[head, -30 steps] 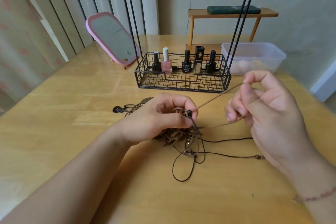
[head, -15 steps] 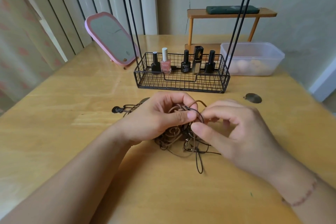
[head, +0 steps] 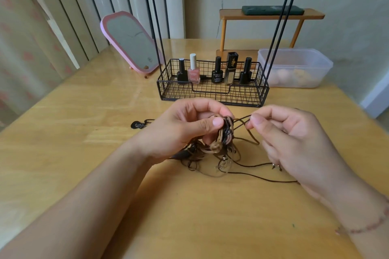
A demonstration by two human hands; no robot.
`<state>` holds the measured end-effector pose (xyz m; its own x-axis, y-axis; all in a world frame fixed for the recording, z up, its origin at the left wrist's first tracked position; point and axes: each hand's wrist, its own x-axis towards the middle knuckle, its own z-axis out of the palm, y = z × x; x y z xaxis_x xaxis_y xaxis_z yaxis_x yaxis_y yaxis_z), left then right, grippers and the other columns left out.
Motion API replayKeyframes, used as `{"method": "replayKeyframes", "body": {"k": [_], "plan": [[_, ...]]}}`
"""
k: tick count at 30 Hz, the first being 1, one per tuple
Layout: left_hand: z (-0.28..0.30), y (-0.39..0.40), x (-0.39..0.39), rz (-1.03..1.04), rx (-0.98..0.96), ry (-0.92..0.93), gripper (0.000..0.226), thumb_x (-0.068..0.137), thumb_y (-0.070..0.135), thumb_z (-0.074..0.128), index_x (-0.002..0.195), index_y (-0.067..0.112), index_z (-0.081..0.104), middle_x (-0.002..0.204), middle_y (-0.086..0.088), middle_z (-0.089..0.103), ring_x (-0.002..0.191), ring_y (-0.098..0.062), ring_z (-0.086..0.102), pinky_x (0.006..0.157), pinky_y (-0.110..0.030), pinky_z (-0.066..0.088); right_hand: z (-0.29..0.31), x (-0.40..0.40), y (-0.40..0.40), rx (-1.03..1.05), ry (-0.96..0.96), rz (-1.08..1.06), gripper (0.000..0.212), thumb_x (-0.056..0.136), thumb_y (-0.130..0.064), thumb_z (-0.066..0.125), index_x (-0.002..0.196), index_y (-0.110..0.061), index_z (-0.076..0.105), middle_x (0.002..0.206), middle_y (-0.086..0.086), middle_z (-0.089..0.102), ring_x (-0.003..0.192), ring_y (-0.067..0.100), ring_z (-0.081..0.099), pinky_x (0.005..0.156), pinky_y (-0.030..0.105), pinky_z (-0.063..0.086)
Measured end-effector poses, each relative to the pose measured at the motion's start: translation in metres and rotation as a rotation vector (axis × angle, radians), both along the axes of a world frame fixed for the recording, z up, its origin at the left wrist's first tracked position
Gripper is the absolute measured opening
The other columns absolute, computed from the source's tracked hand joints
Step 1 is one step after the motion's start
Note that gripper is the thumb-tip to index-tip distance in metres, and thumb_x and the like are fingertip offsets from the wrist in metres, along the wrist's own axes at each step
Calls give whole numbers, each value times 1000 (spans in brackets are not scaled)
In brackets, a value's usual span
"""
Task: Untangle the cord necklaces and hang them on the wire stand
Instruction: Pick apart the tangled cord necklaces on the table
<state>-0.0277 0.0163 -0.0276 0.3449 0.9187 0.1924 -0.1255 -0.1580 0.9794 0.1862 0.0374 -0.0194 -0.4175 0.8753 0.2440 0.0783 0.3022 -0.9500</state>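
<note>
Pinching the tangle [head: 223, 139] in our left hand [head: 185, 130], just in front of the stand [head: 212, 90]. Our right hand [head: 294, 143] pinches a tan strand [head: 242, 121] drawn sideways from it; which necklace, we cannot tell. Loose dark cords [head: 259, 176] trail on the table [head: 84, 132] below.

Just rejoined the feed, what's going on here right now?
A person is working on a tangle of cord necklaces on a wooden table. The left hand pinches the bunch while the right hand pulls a brown cord out sideways. Nothing seen hanging on the wire stand.
</note>
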Motion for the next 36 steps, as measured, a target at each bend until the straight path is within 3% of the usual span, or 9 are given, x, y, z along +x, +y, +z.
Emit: {"method": "replayKeyframes", "body": {"k": [3, 6, 11, 15, 18, 22, 26, 31, 36], "plan": [[-1, 0, 2, 25, -1, -8, 15, 91, 7, 61, 104, 14, 66, 63, -1, 53, 57, -11, 49, 58, -18, 46, 3, 1, -1, 130, -19, -5, 19, 94, -18, 65, 77, -13, 70, 49, -14, 59, 48, -1, 54, 51, 7, 39], [0, 0, 5, 35, -5, -30, 15, 89, 4, 58, 102, 11, 59, 61, 0, 54, 54, -9, 48, 55, -17, 44, 0, 2, 0, 223, -80, -1, 18, 88, -36, 68, 77, -23, 72, 67, 2, 68, 60, 16, 59, 57, 26, 46], [0, 0, 7, 44, 14, -8, 10, 88, 3, 61, 96, 9, 58, 58, 4, 56, 51, -6, 48, 55, -14, 43, -4, 4, 0, 308, -132, 56, 35, 91, -51, 56, 77, -21, 68, 52, -5, 44, 46, 5, 37, 49, 15, 29], [1, -1, 8, 58, 21, -8, 13, 84, 9, 66, 94, 10, 58, 56, 4, 56, 50, -6, 47, 54, -15, 44, -8, 2, 1, 220, -122, 82, 25, 91, -51, 63, 83, -28, 63, 53, 6, 52, 42, 16, 44, 46, 26, 37], [2, -2, 7, 79, 20, 6, 14, 83, 8, 68, 93, 10, 57, 55, 3, 57, 49, -8, 49, 54, -17, 45, -10, 3, 2, 216, -95, 82, 9, 93, -40, 64, 88, -34, 61, 53, 1, 54, 43, 13, 48, 49, 21, 40], [3, -2, 7, 89, 15, 10, 14, 84, 6, 67, 93, 9, 56, 54, 3, 59, 47, -9, 50, 53, -18, 45, -10, 6, 1, 404, -199, 34, 16, 89, -47, 61, 90, -31, 63, 52, -1, 40, 46, 7, 32, 47, 20, 30], [4, -2, 7, 106, 37, 23, 15, 87, 4, 66, 93, 8, 54, 54, 5, 61, 45, -9, 51, 52, -16, 45, -9, 7, -3, 446, -225, 65, 24, 87, -48, 63, 79, -25, 67, 51, 8, 38, 46, 17, 28, 45, 21, 26], [3, -1, 7, 119, 66, -29, 14, 85, 1, 61, 93, 11, 55, 55, 6, 58, 48, -8, 51, 52, -15, 45, -5, 10, -6, 355, -216, 71, 26, 77, -56, 66, 93, -37, 74, 63, 11, 66, 58, 34, 59, 52, 42, 51], [2, -1, 6, 68, 102, -65, 18, 89, -1, 62, 96, 15, 59, 60, 5, 56, 52, -8, 51, 55, -15, 46, -5, 9, -6, 365, -92, 69, 13, 82, -40, 67, 86, -32, 76, 78, -13, 75, 68, 11, 69, 64, 27, 57]]}}
